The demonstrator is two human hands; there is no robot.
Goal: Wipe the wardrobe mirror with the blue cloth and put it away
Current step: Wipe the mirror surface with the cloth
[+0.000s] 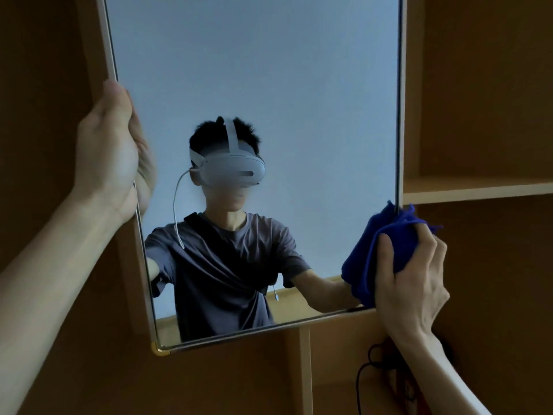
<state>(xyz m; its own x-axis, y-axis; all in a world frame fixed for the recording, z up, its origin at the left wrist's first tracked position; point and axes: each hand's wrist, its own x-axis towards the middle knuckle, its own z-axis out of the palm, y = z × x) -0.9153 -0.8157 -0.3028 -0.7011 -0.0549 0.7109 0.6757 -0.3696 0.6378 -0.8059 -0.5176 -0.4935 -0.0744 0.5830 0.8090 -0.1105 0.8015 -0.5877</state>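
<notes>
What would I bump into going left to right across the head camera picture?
left hand gripping the mirror's edge → mirror → blue cloth → right hand → wooden shelf

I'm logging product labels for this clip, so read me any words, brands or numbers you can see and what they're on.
None can be read.
Mirror: no print on glass or frame.
Blue cloth, held in the right hand: no tag showing.
Headset seen in the reflection: no legible logo.
Red item at bottom right: too dark and blurred to tell.
</notes>
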